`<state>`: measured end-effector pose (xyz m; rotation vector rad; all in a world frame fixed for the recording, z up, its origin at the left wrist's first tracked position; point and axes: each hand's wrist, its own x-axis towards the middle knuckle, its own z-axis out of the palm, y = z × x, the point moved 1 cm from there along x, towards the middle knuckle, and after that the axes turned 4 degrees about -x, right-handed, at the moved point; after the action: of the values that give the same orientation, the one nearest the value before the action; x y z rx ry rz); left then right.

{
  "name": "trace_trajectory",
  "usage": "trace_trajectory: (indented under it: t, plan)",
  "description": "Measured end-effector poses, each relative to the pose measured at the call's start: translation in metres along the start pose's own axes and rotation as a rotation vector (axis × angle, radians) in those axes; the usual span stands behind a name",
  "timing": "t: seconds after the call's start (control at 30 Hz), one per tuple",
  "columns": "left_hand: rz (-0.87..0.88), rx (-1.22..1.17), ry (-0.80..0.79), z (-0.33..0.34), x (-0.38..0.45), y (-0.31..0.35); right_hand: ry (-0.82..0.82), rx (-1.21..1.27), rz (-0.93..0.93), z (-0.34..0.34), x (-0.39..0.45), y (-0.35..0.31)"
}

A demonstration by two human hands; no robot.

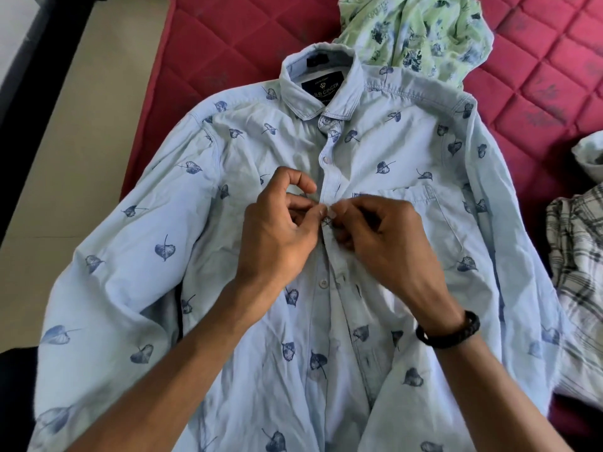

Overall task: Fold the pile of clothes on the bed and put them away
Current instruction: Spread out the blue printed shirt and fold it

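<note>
A light blue shirt (267,151) with dark blue leaf prints lies face up and spread flat on the bed, collar pointing away from me. Both sleeves are spread outward. My left hand (277,230) and my right hand (381,236) meet at the middle of the button placket, at chest height. Each pinches the placket fabric around one button with thumb and fingertips. A button above them looks fastened. My right wrist wears a black braided band.
The bed has a red quilted mattress (535,79). A crumpled green floral garment (414,31) lies beyond the collar. A grey-and-white plaid garment (577,256) lies at the right, with a pale cloth (592,154) behind it. Beige floor (65,125) runs along the left.
</note>
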<state>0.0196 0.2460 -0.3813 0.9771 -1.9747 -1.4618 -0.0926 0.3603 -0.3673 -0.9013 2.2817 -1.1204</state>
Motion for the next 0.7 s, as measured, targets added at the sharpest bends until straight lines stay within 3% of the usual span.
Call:
trace_trajectory:
  t: [0.1,0.2,0.3,0.53,0.7]
  plan:
    - [0.094,0.15,-0.012,-0.012,-0.004,0.013,0.049,0.033,-0.022,-0.018,-0.004,-0.017]
    - [0.192,0.348,-0.137,-0.024,-0.023,0.022,0.064,-0.172,-0.05,-0.032,-0.026,-0.025]
    - [0.183,0.486,-0.252,-0.014,-0.063,0.016,0.037,-0.317,-0.037,-0.018,-0.068,-0.015]
    - [0.187,0.485,-0.079,0.004,-0.092,0.0,0.122,-0.381,-0.031,0.007,-0.098,0.012]
    - [0.19,0.554,-0.021,0.009,-0.099,0.007,0.158,-0.265,-0.021,0.003,-0.096,0.015]
